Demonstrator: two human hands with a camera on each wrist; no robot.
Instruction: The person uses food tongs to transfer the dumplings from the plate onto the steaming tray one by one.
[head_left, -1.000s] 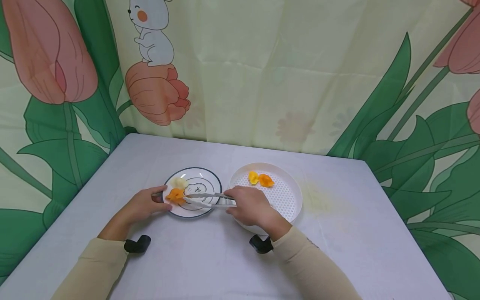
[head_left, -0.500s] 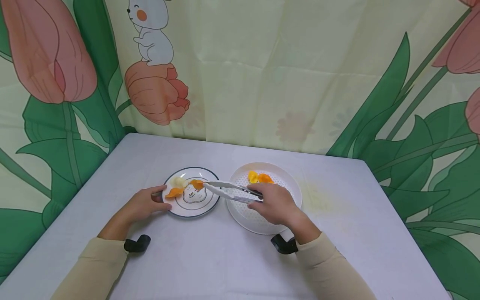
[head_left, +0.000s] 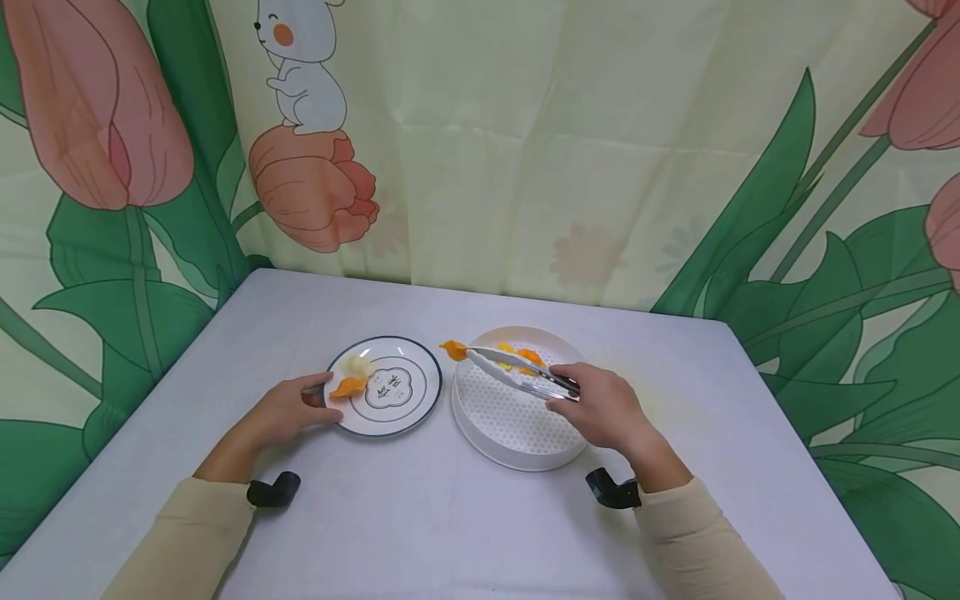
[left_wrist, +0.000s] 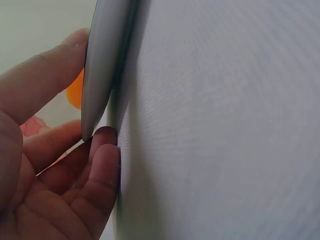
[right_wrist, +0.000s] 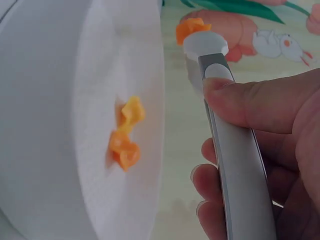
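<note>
My right hand (head_left: pixel 600 404) grips a pair of tongs (right_wrist: pixel 242 165), thumb along one arm. An orange dumpling (head_left: pixel 453 350) is pinched at the tongs' tips, raised above the gap between plate and tray. On the left, my left hand (head_left: pixel 288 407) holds the rim of a white plate (head_left: pixel 405 417), thumb on top and fingers at the edge. That plate bears a pale dumpling (head_left: pixel 357 365) and another orange dumpling (head_left: pixel 348 387). Inside the round white perforated tray (head_left: pixel 517 417) lie a yellow dumpling (right_wrist: pixel 132 111) and an orange one (right_wrist: pixel 125 150), touching or nearly so.
A white cloth covers the table (head_left: pixel 420 517). Behind it hangs a curtain (head_left: pixel 480 167) printed with tulips and a white animal. The tray's raised wall (head_left: pixel 525 460) stands just right of the plate. Each wrist carries a black camera mount (head_left: pixel 274 490).
The tongs have lifted one orange dumpling off the plate and carried it right and up toward the tray. My right hand has shifted right; the left hand stays on the rim.
</note>
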